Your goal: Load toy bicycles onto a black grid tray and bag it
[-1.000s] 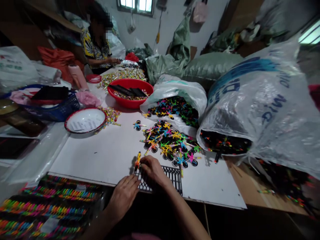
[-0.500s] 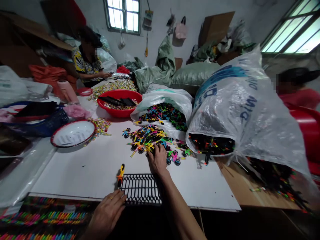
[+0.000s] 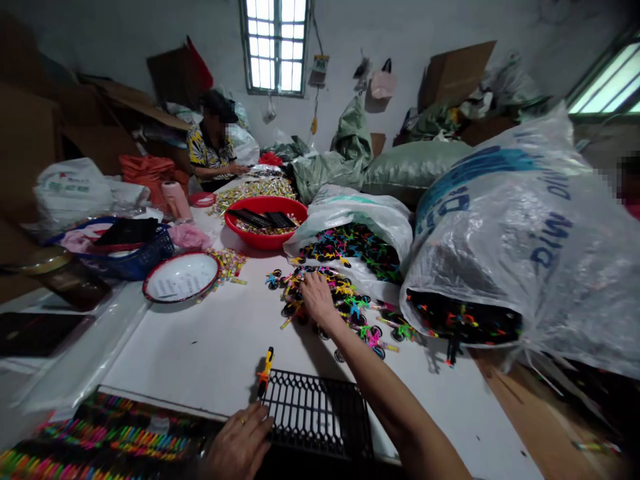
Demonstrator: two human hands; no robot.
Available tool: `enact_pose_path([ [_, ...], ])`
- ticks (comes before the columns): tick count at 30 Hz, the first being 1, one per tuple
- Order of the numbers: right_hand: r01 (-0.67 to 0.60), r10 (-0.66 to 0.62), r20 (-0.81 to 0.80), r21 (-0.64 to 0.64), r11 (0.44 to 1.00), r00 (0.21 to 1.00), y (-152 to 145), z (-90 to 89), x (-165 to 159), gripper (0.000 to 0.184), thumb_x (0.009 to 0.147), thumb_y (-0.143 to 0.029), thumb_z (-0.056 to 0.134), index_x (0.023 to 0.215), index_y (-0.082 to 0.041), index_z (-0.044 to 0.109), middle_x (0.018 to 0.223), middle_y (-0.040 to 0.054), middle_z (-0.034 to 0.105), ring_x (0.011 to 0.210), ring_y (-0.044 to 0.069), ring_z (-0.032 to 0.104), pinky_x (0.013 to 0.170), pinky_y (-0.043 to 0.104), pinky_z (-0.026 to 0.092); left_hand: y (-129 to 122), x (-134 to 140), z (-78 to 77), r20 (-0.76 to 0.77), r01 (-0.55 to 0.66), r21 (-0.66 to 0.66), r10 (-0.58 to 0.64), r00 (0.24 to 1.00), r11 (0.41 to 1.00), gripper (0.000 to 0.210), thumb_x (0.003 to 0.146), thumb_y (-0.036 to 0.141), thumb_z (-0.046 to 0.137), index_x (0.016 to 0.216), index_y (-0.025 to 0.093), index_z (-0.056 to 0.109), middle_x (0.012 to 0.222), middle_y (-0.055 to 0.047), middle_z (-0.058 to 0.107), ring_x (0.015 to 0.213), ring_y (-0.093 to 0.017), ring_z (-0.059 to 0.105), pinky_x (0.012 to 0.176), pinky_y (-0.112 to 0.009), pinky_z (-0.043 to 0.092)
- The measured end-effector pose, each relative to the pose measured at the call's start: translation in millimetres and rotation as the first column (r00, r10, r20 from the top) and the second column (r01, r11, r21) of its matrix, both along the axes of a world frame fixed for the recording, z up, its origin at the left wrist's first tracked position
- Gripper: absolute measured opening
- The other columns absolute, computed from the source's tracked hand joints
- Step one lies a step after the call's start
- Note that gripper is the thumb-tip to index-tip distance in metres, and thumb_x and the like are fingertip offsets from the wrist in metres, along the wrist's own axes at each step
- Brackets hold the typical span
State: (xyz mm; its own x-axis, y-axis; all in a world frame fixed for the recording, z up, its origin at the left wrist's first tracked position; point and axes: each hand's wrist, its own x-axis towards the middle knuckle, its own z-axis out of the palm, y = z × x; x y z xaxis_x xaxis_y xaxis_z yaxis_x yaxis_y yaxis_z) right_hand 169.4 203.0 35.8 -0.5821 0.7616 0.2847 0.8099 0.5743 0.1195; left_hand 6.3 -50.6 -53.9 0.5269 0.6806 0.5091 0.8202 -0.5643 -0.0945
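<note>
My left hand (image 3: 241, 440), a ring on one finger, grips the near-left corner of a black slotted plastic rack (image 3: 350, 415); its thumb is mostly hidden. One yellow-and-orange toy bicycle (image 3: 265, 375) stands upright at the rack's left end, just beyond my fingertips. Farther off, my right hand (image 3: 317, 299) reaches into a loose pile of small colourful toy bicycles (image 3: 356, 308) with black wheels. Its fingers are bent and close together, and I cannot make out what is between them. My right forearm passes over the rack's right side.
Behind the pile lies an open white sack (image 3: 350, 200) of toy bicycles; a larger sack (image 3: 480, 233) bulges at right. A red basin (image 3: 240, 237), an enamel bowl (image 3: 183, 270) and a blue basket (image 3: 155, 253) stand left. A co-worker (image 3: 210, 147) sits at the far end.
The view has shifted, so the scene sits farther right and lower. My right hand has moved left and deeper into the pile. My left hand remains at the rack's corner.
</note>
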Motion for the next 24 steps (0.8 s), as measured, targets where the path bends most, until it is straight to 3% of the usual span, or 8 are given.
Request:
enact_pose_path([
  [4,-0.261,0.260,0.051,0.004,0.965,0.964,-46,-12.0,32,0.027,0.093,-0.012,0.040,0.112,-0.018,0.058,0.104,0.0098,0.061,0.091,0.022,0.050,0.076,0.033,0.038,-5,3,-4.1,0.114,-0.049,-0.074,0.058,0.992,0.996,0.026,0.089,0.027,0.049,0.110,0.021,0.063,0.107,-0.004,0.071,0.099,-0.018,0.066,0.082,-0.028,0.056],
  [7,-0.397,0.403,0.024,-0.125,0.909,0.915,-90,-31.9,52,0.026,0.091,-0.009,0.046,0.111,-0.021,0.057,0.102,0.0056,0.063,0.088,0.019,0.053,0.076,0.030,0.039,-6,7,-0.9,0.172,-0.061,-0.131,0.083,0.982,0.990,0.025,0.091,0.023,0.046,0.108,0.021,0.063,0.105,-0.003,0.071,0.099,-0.019,0.066,0.082,-0.032,0.055],
  [11,-0.053,0.029,-0.098,-0.261,0.964,0.995,-122,-48.3,48,0.015,0.092,-0.018,0.048,0.101,-0.021,0.061,0.092,0.0055,0.065,0.087,0.019,0.058,0.073,0.028,0.040,-7,11,3.1,0.207,-0.063,-0.178,0.100,0.973,0.982,0.024,0.091,0.022,0.045,0.107,0.019,0.063,0.104,-0.006,0.071,0.099,-0.022,0.065,0.082,-0.036,0.054],
  [13,0.138,-0.198,-0.134,-0.360,0.923,0.971,-122,-48.6,37,0.012,0.089,-0.025,0.054,0.094,-0.019,0.062,0.090,0.0075,0.066,0.086,0.021,0.060,0.070,0.028,0.040,-8,11,2.9,0.212,-0.062,-0.198,0.105,0.972,0.978,0.024,0.091,0.022,0.046,0.109,0.019,0.062,0.105,-0.006,0.071,0.100,-0.023,0.064,0.083,-0.038,0.054],
  [16,0.255,-0.375,-0.161,-0.493,0.832,0.913,-115,-42.9,24,0.014,0.086,-0.027,0.055,0.087,-0.015,0.062,0.085,0.0100,0.067,0.079,0.022,0.062,0.064,0.028,0.039,-9,9,0.0,0.219,-0.051,-0.241,0.105,0.970,0.969,0.025,0.090,0.022,0.048,0.111,0.020,0.061,0.108,-0.007,0.069,0.103,-0.023,0.063,0.085,-0.038,0.053],
  [18,0.239,-0.409,-0.221,-0.539,0.808,0.885,-115,-38.7,22,0.018,0.087,-0.029,0.050,0.083,-0.016,0.061,0.077,0.0071,0.067,0.070,0.019,0.062,0.060,0.026,0.038,-6,7,-3.3,0.237,-0.042,-0.277,0.111,0.965,0.960,0.025,0.090,0.024,0.050,0.112,0.021,0.060,0.115,-0.008,0.066,0.106,-0.024,0.061,0.088,-0.040,0.052],
  [20,0.101,-0.402,-0.397,-0.597,0.796,0.825,-124,-37.6,24,0.018,0.086,-0.032,0.049,0.081,-0.018,0.059,0.070,0.0021,0.064,0.063,0.015,0.059,0.057,0.024,0.038,1,6,-7.5,0.286,-0.025,-0.302,0.116,0.951,0.953,0.026,0.089,0.027,0.052,0.113,0.020,0.060,0.120,-0.010,0.063,0.109,-0.025,0.059,0.091,-0.042,0.051],
  [24,-0.247,-0.426,-0.727,-0.619,0.745,0.539,-163,-50.7,22,0.012,0.078,-0.028,0.053,0.082,-0.018,0.059,0.070,-0.0005,0.064,0.060,0.013,0.058,0.055,0.022,0.042,16,5,-16.2,0.427,0.010,-0.373,0.162,0.889,0.928,0.033,0.084,0.032,0.060,0.113,0.017,0.057,0.116,-0.013,0.062,0.110,-0.026,0.057,0.094,-0.044,0.050],
])
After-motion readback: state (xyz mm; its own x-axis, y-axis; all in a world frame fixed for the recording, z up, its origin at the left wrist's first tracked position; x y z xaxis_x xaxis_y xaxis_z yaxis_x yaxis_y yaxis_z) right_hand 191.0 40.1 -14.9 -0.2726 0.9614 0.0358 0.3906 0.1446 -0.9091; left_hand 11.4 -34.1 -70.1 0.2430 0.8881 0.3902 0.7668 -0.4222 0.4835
